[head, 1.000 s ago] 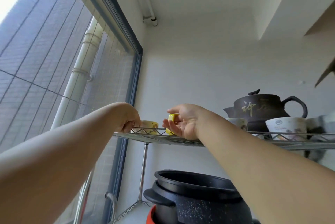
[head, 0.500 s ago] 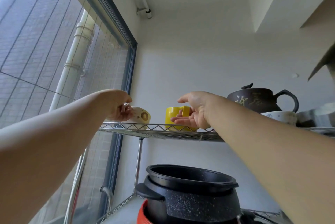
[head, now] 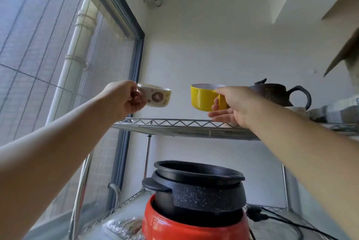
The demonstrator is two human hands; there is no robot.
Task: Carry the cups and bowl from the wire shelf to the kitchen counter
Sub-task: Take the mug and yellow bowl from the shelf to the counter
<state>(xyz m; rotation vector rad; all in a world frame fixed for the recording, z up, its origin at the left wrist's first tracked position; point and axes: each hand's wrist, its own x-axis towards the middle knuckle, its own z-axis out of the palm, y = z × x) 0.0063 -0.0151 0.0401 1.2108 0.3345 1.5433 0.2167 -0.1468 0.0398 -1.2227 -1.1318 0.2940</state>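
Note:
My left hand (head: 124, 99) grips the handle of a white cup with a cartoon print (head: 157, 95) and holds it in the air above the left end of the wire shelf (head: 174, 125). My right hand (head: 233, 105) holds a yellow cup (head: 204, 97) by its handle, also lifted clear of the shelf. Both cups are upright, side by side with a gap between them. No bowl can be clearly made out from this low angle.
A dark brown teapot (head: 279, 93) stands on the shelf behind my right hand, with grey cloth (head: 334, 111) to its right. Below, a black speckled pot (head: 196, 187) sits on a red base (head: 174, 226), with black cables (head: 272, 218) beside it. A window (head: 58, 64) fills the left.
Both hands closed on the cup handles and lifted the white and yellow cups off the wire shelf. The view tilted so the shelf now sits lower in frame.

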